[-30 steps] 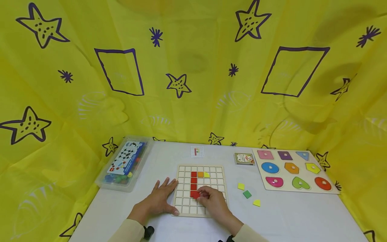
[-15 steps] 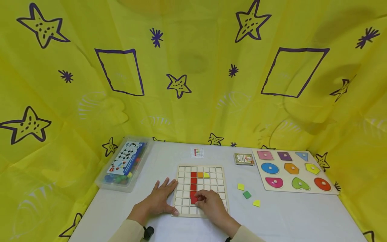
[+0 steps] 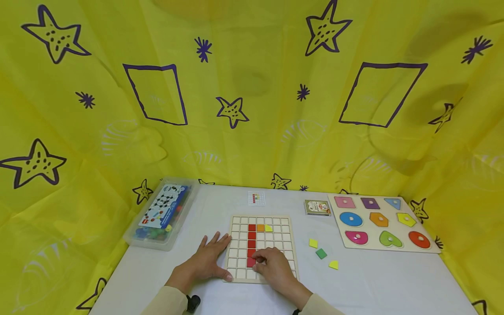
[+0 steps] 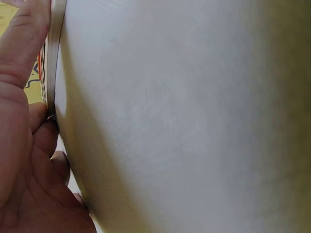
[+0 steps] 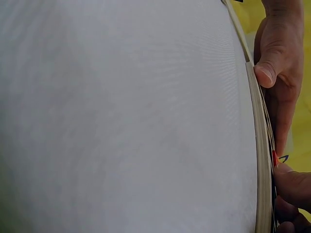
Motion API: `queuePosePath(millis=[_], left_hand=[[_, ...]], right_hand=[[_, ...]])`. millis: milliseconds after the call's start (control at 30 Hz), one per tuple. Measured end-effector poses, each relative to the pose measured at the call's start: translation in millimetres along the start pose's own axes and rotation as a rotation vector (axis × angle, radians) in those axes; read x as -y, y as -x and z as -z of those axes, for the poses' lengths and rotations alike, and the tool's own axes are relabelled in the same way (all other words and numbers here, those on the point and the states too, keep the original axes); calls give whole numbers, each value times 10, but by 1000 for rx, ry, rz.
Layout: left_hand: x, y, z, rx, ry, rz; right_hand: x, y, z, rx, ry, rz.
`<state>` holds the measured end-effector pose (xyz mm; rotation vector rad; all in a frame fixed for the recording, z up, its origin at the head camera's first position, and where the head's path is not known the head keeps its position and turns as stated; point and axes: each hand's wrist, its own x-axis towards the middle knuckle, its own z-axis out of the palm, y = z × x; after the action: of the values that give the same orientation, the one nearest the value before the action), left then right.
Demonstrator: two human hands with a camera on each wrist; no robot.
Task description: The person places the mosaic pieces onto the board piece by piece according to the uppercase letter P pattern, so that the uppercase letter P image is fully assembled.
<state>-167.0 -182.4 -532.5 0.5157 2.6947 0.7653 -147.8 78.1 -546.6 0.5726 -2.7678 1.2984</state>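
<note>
While the left hand [image 3: 206, 260] lies spread, its thumb on the near left corner of the grid board [image 3: 248, 281], the right hand [image 3: 275, 267] pinches the nearest red tile [image 3: 250, 263] by its right side, at the near end of the red column [image 3: 251, 244]. The board sits toward the near edge of the table [image 3: 236, 302], midway along it. If that tile catches on a cell divider, it could sit tilted; a fingertip dragging as it lifts could pull it out of line. Were the left hand to ease off, a sideways push could slide the whole board. The yellow quarter piece [image 3: 334, 265], green tile [image 3: 321, 253] and yellow square tile [image 3: 313, 243] lie loose between the board and the table's right edge, where a careless sleeve [image 3: 323, 305] could scatter them.

Compared with a second ago, the pinched tile lies closer to the board's near edge, in line with the column instead of askew beside it; the left hand, the loose pieces and the pattern card [image 3: 256, 198] by the table's far edge look unmoved.
</note>
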Motion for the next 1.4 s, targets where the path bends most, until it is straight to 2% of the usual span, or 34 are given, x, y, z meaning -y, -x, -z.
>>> queuePosePath(millis=[233,467,933,1400], left_hand=[[1,-1,-5,1,1,7],[3,-4,-7,3,-4,6],[-3,-6,0,2,-4,8],[-5,-5,-4,5,-6,10]], right_hand=[[-3,2,5,10,-7,-11],[-8,-4,3,-16,-31,-50],[-14,-27,58,-24,-207,-141],[-80,-72,181,-90,-306,-164]])
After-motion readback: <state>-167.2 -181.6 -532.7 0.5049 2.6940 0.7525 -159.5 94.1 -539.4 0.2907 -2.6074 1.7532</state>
